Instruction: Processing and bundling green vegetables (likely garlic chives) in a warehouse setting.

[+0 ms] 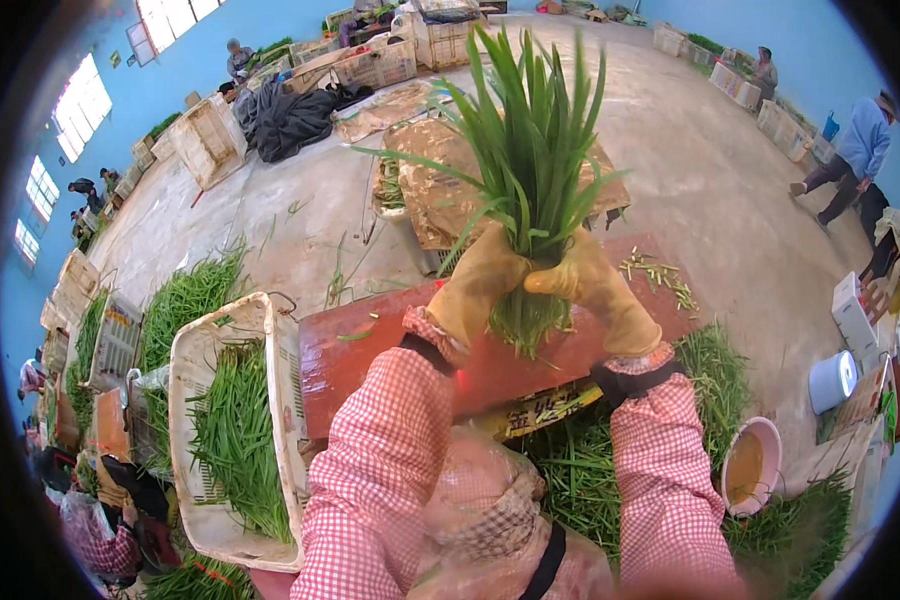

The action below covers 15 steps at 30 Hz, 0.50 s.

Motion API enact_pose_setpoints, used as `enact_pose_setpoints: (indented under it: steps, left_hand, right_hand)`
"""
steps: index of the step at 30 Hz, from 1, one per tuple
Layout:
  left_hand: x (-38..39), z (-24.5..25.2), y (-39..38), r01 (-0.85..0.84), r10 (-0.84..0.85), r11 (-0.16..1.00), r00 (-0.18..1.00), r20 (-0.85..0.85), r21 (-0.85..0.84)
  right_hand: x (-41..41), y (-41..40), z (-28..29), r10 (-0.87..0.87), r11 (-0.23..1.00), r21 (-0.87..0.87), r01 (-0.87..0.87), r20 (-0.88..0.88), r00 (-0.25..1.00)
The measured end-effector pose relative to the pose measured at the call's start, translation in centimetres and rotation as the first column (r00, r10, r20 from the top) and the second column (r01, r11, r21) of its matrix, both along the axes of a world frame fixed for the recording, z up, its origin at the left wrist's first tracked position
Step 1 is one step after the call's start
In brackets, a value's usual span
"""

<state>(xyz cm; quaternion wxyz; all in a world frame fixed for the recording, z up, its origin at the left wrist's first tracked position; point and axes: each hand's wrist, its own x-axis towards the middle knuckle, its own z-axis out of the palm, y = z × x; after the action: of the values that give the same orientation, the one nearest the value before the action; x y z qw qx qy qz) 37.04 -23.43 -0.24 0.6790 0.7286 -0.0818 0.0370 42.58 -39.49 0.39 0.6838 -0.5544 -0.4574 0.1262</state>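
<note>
Both of my hands wear yellow-tan rubber gloves. Between them a bunch of long flat green leaves, apparently garlic chives, stands upright above a red board. My left hand wraps the bunch from the left, and my right hand grips it from the right, thumb across the front. The stem ends hang below the gloves near the board; whether they touch it I cannot tell. Short cut stem pieces lie scattered on the board's far right. A white plastic crate holding more greens stands on the left.
Behind the board, a stained sheet covers another crate. Loose greens heap below the board on the right, near a pink basin of brownish liquid. A white bucket stands farther right. A person walks there; others sit along the walls.
</note>
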Motion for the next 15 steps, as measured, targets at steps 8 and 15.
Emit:
enact_pose_setpoints:
  steps: [8,15]
  left_hand:
    - [0.2,-0.5,-2.4,-0.076,0.078,0.997,0.989,0.122,-0.016]
    - [-1.9,2.2,1.8,-0.121,0.061,0.849,0.989,0.132,0.514]
  right_hand:
    - [-0.1,3.5,2.5,-0.557,0.83,-0.069,0.553,-0.08,0.827]
    - [1.2,0.1,1.5,-0.516,0.817,0.299,0.494,-0.006,0.857]
